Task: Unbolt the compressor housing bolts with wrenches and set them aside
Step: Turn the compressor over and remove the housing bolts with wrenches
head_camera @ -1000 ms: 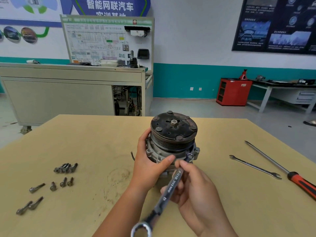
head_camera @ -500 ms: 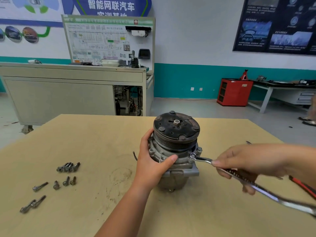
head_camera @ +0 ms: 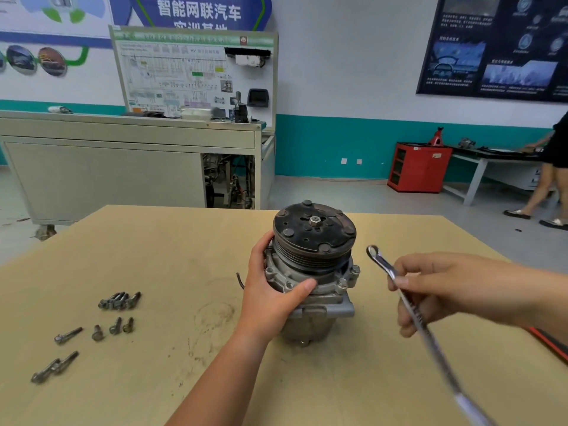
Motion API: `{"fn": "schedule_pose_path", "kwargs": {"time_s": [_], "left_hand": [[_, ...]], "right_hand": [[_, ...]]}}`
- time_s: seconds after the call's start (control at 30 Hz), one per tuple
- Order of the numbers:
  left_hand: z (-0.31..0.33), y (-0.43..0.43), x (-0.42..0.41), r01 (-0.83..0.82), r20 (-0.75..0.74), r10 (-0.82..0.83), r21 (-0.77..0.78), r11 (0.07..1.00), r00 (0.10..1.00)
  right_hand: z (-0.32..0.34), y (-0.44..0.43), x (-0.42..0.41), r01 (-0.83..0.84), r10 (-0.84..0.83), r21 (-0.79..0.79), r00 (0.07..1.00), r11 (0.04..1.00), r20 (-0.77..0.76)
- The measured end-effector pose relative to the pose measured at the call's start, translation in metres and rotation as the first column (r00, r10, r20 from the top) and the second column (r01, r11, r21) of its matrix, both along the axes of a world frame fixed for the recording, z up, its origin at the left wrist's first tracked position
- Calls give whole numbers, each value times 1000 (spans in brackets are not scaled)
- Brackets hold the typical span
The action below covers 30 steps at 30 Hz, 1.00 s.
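Grey compressor (head_camera: 310, 281), black pulley on top

On my feed I see the left hand (head_camera: 270, 298) gripping the compressor (head_camera: 310, 272), which stands upright on the table (head_camera: 153, 256). The right hand (head_camera: 436, 290) holds a wrench (head_camera: 384, 265) just beside it, ring end up, not touching. The wrench's lower end is blurry, maybe another ring. Loose bolts (head_camera: 120, 301) lie well off left.
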<state>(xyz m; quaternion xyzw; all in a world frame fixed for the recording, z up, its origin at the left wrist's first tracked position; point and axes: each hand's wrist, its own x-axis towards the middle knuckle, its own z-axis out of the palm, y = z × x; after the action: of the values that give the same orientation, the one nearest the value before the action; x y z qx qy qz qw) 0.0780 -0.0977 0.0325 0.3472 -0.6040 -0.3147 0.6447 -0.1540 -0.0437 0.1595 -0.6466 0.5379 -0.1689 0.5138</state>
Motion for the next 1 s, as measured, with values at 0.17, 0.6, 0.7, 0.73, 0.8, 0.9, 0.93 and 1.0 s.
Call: {"fn": "schedule_pose_path", "kwargs": {"time_s": [0.17,0.6,0.7,0.73,0.8,0.9,0.93,1.0], "left_hand": [[0,-1,-1,-9,-12,9,-26,1000,1000],[-3,-5,-1,-19,-4,19,-38,999,1000],[-3,-5,0,-15,4,16,-31,999,1000],[-4,-5,0,-12,8,12,-25,1000,1000],[-4,-4,0,-6,9,6,-19,1000,1000],[-3,-3,1,0,13,0,-1,1000,1000],[-3,-2,1,0,13,0,2,1000,1000],[-1,-1,1,-1,16,1,9,1000,1000]], "right_hand": [[-34,27,46,148,-193,147,912,978,363],[-26,18,59,78,-154,220,922,972,354],[-15,6,42,-10,-10,185,994,983,107],[-10,1,35,-54,55,177,999,983,-1],[4,-10,25,-146,178,161,961,976,-212],[18,-27,20,-244,215,9,837,970,-503],[21,-32,19,-292,184,-85,775,953,-605],[29,-39,16,-387,115,-231,690,893,-715]]}}
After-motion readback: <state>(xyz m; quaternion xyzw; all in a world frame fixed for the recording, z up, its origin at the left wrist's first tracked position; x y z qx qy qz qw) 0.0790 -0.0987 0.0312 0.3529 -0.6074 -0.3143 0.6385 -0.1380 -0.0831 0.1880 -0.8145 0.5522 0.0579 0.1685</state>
